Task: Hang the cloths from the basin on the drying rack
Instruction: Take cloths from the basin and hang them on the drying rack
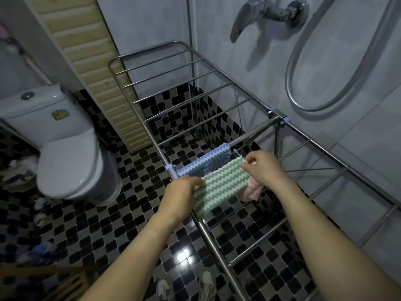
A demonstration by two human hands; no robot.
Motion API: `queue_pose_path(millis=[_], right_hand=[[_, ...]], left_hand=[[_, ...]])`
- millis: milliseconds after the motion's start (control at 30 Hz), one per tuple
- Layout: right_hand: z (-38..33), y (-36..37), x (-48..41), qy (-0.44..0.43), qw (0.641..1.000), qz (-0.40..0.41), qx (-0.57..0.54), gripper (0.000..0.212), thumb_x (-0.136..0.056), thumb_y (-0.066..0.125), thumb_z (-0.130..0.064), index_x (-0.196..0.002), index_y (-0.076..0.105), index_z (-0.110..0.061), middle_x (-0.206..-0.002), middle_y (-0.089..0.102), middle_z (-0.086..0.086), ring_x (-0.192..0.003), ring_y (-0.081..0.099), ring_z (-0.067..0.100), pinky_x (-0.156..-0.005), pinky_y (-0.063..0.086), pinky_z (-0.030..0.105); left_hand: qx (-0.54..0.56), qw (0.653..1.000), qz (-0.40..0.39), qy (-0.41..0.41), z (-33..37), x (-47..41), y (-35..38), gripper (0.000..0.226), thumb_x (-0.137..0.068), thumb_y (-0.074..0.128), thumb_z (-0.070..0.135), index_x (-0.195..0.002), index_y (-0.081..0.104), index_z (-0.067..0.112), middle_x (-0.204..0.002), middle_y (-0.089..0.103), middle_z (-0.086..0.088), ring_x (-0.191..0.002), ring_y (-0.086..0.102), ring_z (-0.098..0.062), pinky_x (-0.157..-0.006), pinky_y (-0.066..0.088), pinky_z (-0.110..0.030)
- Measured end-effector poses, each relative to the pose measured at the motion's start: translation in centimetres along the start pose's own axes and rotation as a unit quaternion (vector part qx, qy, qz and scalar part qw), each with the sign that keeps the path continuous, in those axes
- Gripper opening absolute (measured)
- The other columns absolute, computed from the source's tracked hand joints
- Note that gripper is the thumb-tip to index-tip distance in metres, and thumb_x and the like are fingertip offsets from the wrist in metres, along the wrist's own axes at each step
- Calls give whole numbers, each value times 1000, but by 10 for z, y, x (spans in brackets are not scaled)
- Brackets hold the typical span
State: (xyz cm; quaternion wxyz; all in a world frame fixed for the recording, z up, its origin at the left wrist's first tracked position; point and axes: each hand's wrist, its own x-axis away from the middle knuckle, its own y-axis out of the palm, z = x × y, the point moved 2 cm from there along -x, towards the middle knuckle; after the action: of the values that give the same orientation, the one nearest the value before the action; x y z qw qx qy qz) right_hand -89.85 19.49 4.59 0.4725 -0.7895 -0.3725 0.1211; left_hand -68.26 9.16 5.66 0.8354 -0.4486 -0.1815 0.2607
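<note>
Both hands pinch the green-and-white cloth: the left hand closed on its near corner, the right hand closed on its far corner. The cloth's long axis runs between them, parallel to the drying rack's rungs, just nearer than the blue cloth already draped there. A pink cloth hangs under the right wrist. Lowering both corners evenly should seat it; the basin is out of view.
</note>
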Motion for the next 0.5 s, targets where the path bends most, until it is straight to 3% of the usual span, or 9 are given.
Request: queue_pose_path(millis=[133,300,500], right_hand=[[4,2,-3,21,999,26,13,20,-88,65,-35,-84,68,-16,-84,68,2,-79,62,23,-73,54,38],[2,7,-1,41,997,51,49,18,-90,62,-37,-88,69,-21,-85,70,-1,-76,64,21,-67,53,33],[4,8,0,47,996,63,40,20,-89,63,-41,-99,69,-25,-95,72,-3,-80,65,19,-63,53,31]], left_hand=[[-74,996,36,29,-3,-11,6,34,-81,62,-3,-108,70,17,-106,68,-2,-95,64,-24,-81,52,-34],[-124,989,64,55,-7,-9,12,21,-88,61,8,-105,70,14,-109,67,-1,-95,53,-22,-85,44,-31],[-70,992,-74,74,3,17,22,23,-91,60,42,-105,70,26,-98,69,9,-91,53,-7,-84,48,-25]])
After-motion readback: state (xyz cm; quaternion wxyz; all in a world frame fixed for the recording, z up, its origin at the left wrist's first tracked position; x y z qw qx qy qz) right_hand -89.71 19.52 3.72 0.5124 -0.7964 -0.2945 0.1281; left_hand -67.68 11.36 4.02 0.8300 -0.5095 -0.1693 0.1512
